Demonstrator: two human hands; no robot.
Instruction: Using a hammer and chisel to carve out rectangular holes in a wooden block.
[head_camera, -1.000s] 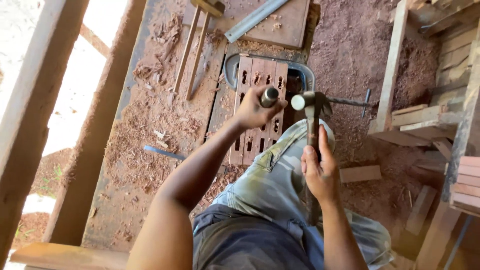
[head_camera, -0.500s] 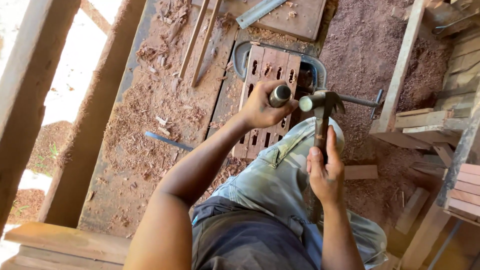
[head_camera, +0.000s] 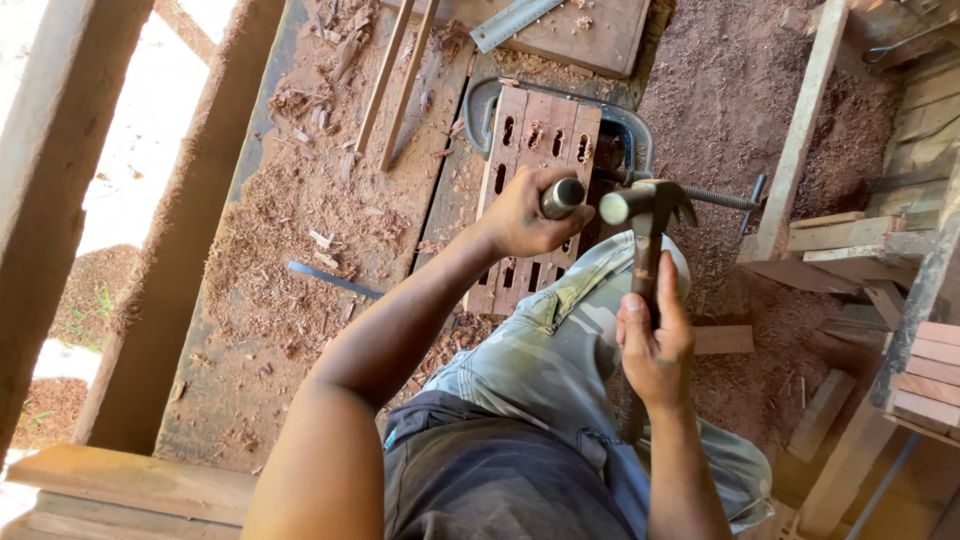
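Note:
My left hand (head_camera: 525, 215) grips a chisel (head_camera: 562, 197) whose metal-capped butt points up, set against a set of clamped wooden boards (head_camera: 535, 150) cut with several slots. My right hand (head_camera: 655, 345) holds a claw hammer (head_camera: 645, 215) by its wooden handle. The hammer's face sits right beside the chisel's butt. A metal clamp (head_camera: 625, 130) wraps the boards, its screw bar (head_camera: 725, 198) sticking out to the right. My knee in grey-green trousers (head_camera: 570, 350) rests against the boards.
Wood chips and sawdust cover the workbench (head_camera: 300, 230). Two thin sticks (head_camera: 395, 80) and a metal ruler (head_camera: 515, 20) lie at the far end. A dark flat strip (head_camera: 335, 280) lies left. Stacked timber offcuts (head_camera: 870, 240) crowd the right side.
The view has shifted so boards and hands sit lower in frame. The hammer head has stayed close beside the chisel's butt, and both hands keep their grips.

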